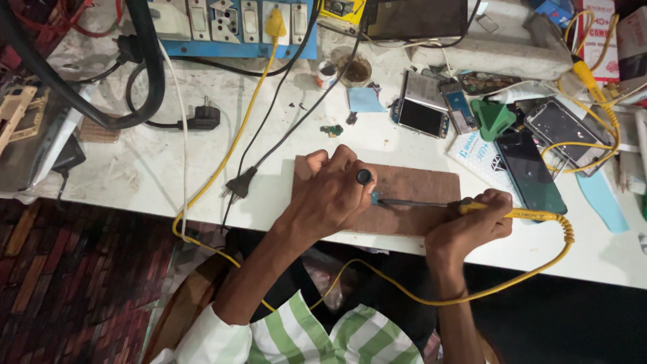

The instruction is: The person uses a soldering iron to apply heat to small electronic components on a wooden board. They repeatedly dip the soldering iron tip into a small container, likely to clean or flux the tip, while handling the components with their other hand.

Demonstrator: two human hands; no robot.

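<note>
Your left hand [335, 191] rests on a flat brown rectangular board [411, 200] on the white bench [135, 168], its fingers closed on a black-topped tool [364, 176] beside a tiny green circuit piece [375, 198]. Your right hand [468, 226] has its fingers wrapped around a yellow-handled soldering iron [472, 207], whose dark tip touches that piece.
</note>
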